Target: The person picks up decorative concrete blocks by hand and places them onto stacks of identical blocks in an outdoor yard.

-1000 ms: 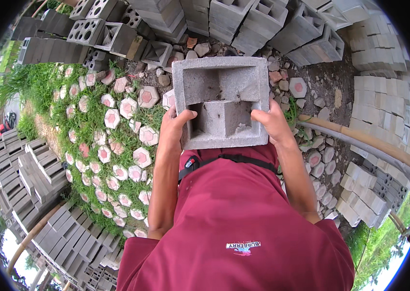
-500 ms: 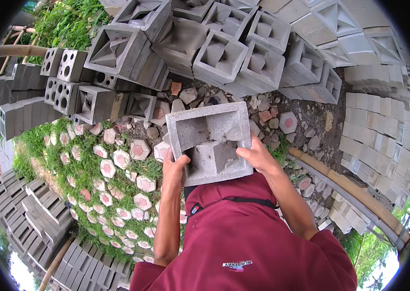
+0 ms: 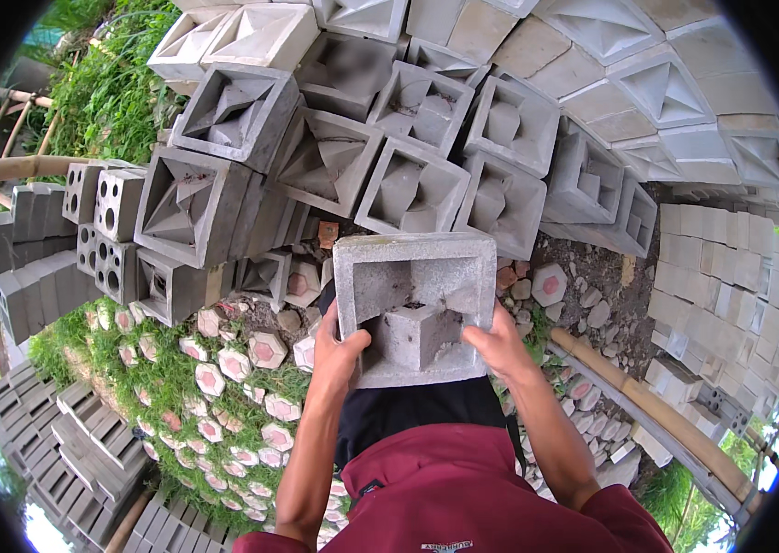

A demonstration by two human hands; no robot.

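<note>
A square grey concrete block (image 3: 415, 336) with a raised rim and a stepped, cube-like recess is held in front of my waist. My left hand (image 3: 336, 348) grips its left side, with the thumb hooked over the rim into the recess. On the opposite side my right hand (image 3: 498, 343) clasps the rim the same way, thumb inside. The fingers behind the block are hidden. Just beyond it stand stacked patterned concrete blocks (image 3: 412, 189) of a similar kind.
Hexagonal paving stones (image 3: 267, 350) set in grass lie to the left, with rubble (image 3: 592, 276) to the right. A bamboo pole (image 3: 629, 387) slants along the right side. Blocks with round holes (image 3: 113, 265) stand far left; pale bricks (image 3: 716, 267) are piled at the right.
The view has tilted up, so more of the far stacks shows. The block, still in both hands, sits farther from my shirt and looks more level.
</note>
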